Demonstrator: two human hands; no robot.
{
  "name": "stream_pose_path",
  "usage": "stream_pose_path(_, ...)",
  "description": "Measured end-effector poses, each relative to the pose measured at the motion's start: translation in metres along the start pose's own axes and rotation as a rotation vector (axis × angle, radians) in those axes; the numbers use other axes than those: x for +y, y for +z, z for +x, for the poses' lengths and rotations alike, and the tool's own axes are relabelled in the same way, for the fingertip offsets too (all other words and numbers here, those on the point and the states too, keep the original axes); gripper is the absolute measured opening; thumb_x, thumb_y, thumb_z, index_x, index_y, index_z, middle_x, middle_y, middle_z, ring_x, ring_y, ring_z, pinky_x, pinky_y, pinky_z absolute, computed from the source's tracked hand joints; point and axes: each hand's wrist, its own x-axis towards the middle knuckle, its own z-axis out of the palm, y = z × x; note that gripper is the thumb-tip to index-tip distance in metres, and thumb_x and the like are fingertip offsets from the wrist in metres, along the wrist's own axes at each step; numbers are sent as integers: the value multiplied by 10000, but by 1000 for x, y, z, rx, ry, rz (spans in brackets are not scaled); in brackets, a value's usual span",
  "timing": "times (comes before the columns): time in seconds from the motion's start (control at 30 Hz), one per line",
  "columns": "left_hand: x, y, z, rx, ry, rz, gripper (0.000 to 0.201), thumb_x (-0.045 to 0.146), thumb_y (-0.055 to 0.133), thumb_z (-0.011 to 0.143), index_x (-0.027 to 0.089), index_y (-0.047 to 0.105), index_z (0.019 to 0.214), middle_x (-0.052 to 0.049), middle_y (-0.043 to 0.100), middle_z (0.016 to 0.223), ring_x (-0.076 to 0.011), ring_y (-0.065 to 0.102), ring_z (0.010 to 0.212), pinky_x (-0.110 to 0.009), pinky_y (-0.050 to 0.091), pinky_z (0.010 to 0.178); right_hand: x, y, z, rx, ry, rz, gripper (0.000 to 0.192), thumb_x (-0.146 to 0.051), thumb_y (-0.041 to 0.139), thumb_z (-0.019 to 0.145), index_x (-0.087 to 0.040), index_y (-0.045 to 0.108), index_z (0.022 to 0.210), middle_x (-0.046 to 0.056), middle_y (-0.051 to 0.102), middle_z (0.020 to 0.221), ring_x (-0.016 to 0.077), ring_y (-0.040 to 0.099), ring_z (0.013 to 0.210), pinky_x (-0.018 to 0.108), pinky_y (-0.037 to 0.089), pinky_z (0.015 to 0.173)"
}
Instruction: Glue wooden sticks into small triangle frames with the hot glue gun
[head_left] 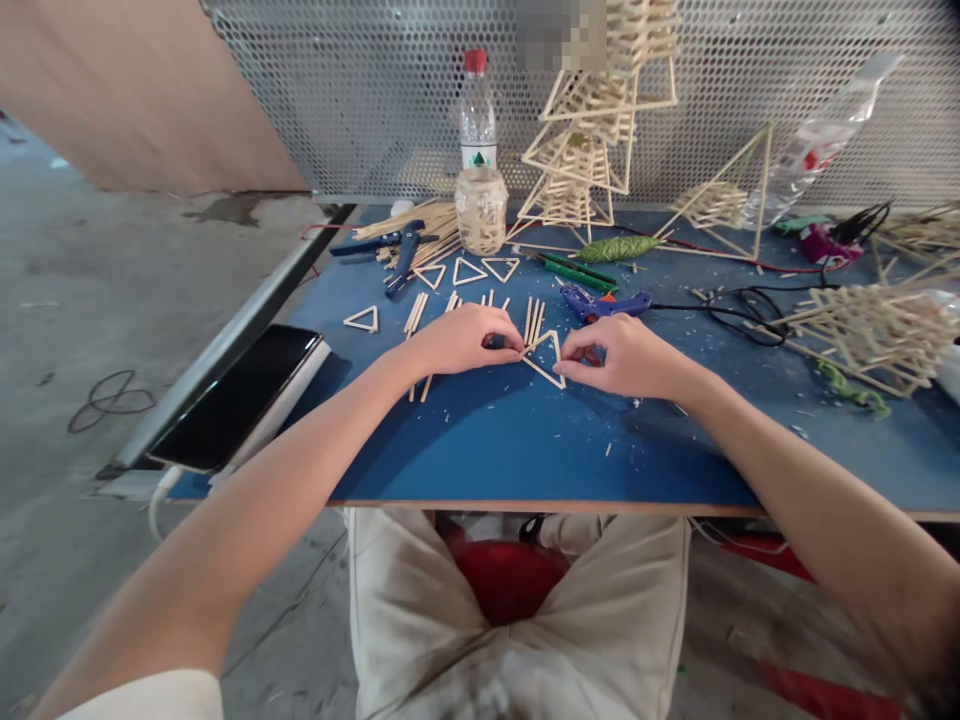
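Between my two hands is a triangle of thin wooden sticks (543,373), just above or on the blue table. My left hand (474,338) pinches its left corner between thumb and fingertips. On the triangle's right side, my right hand (619,355) grips the upright stick near the lower corner with thumb and fingers. Several short loose sticks (534,320) lie just behind the triangle. More short sticks (416,313) are laid in groups, partly hidden under my left hand. Finished-looking small triangles (472,280) lie farther back, and another triangle (360,326) lies to the left.
A blue glue gun (600,303) with a black cable lies behind my right hand. Blue cutters (407,255) rest by a stick bundle (442,225). A bottle (478,120), a stick tower (577,180) and a perforated metal screen (360,110) stand behind. A phone (240,395) lies left.
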Motion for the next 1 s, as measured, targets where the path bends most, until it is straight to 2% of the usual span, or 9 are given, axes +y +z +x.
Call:
stream_pose_path(0.43,-2,1,0,-4,31,14,219,393,674,1041,255,844,1058,-76,777,1026,-178,648,779,-332,466,761,5,-3,-1,-75,-33,-46,226,-376,701,983,-223,796,847,17,742,748,178,631,696,325,396,734)
stream_pose_path(0.8,-3,4,1,15,0,-27,228,418,720,1046,235,857,1053,-74,788,1009,-185,660,796,-329,456,772,7,-3,-1,-113,-48,-45,241,-376,686,1016,-215,801,878,21,755,770,180,628,709,328,389,768)
stream_pose_path(1.0,-1,4,1,-24,-25,-21,212,388,679,1057,229,817,1085,-79,774,1040,-194,663,821,-330,448,761,6,-3,-1,-109,-71,-37,239,-373,692,1020,-229,796,860,10,740,743,183,616,687,342,384,782)
